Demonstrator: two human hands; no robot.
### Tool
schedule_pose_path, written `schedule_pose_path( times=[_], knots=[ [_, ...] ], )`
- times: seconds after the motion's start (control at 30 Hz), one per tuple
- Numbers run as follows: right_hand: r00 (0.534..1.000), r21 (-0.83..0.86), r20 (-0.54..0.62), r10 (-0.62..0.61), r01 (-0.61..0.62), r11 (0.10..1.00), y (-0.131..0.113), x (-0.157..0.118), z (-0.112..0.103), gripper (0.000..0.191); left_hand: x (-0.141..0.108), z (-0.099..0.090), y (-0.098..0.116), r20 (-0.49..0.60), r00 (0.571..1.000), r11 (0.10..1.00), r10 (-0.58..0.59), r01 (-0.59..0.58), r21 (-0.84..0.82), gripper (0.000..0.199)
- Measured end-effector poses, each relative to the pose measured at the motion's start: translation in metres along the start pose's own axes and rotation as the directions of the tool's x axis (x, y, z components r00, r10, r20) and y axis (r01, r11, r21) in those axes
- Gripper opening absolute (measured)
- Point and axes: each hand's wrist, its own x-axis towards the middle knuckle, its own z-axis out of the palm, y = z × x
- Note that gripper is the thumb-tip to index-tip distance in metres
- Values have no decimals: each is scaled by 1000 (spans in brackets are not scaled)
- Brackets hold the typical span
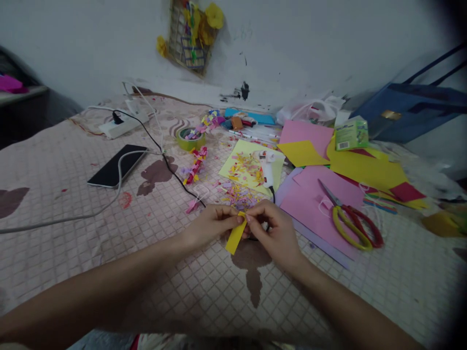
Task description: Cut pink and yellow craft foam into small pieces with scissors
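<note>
A short yellow paper strip (235,239) is pinched at its upper end between my two hands, its lower end hanging free toward me. My left hand (215,221) is closed on the strip's left side, thumb and fingertips together. From the right, my right hand (272,226) grips the same end with thumb and forefinger. Just beyond my fingers lies a heap of small pink, purple and yellow paper bits (241,196). A white glue gun (267,170) rests behind them on a pale yellow sheet (231,163) strewn with more scraps.
Scissors with yellow and red handles (352,226) lie on pink paper (314,194) at right. A roll of green tape (190,140) and a fringed pink paper piece (197,165) sit beyond my left hand. Further left are a phone (118,165), a power strip (122,125) and cables.
</note>
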Motion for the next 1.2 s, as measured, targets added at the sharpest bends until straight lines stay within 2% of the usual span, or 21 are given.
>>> schedule_pose_path(
  times=[0.07, 0.2, 0.3, 0.43, 0.57, 0.67, 0.73, 0.83, 0.9, 1.0, 1.2],
  knots=[
    [993, -81, -9, -116, 115, 990, -1, 0, -1, 9, 0, 0, -1, 11, 1000, 1000, 2, -1, -30, 24],
    [948, -215, 37, -316, 316, 924, 2, 0, -3, 11, 0, 0, -3, 16, 1000, 996, 18, -17, -90, 20],
    [921, -304, 91, -380, 388, 870, 7, 0, -6, 13, 0, 0, -3, 3, 999, 996, 43, -42, -84, 18],
    [880, -413, 145, -453, 470, 780, 11, 1, -10, 16, -1, 2, 1, 38, 999, 991, 39, -34, -129, 18],
    [841, -449, 175, -511, 530, 719, 12, 4, -12, 17, -2, 2, 3, 47, 998, 990, 48, -41, -132, 19],
    [845, -433, 191, -499, 529, 730, 12, 4, -13, 18, -1, -1, 1, 56, 994, 993, 92, -88, -78, 19],
    [877, -378, 162, -453, 479, 792, 10, 4, -13, 16, 1, -3, -1, 43, 991, 991, 130, -129, -26, 19],
    [951, -238, 54, -305, 309, 921, 4, 4, -13, 14, 2, -5, -3, 16, 980, 975, 200, -201, 92, 19],
    [979, -171, 15, -204, 204, 964, 2, 4, -12, 14, 1, -5, -1, 8, 966, 946, 258, -254, 202, 18],
    [987, -134, 32, -157, 159, 978, 1, 4, -9, 11, -2, -2, 2, -14, 940, 887, 342, -317, 335, 17],
    [974, -163, -20, -225, 218, 962, 2, 2, -7, 11, -5, 3, 4, -19, 919, 847, 393, -354, 397, 18]
  ],
)
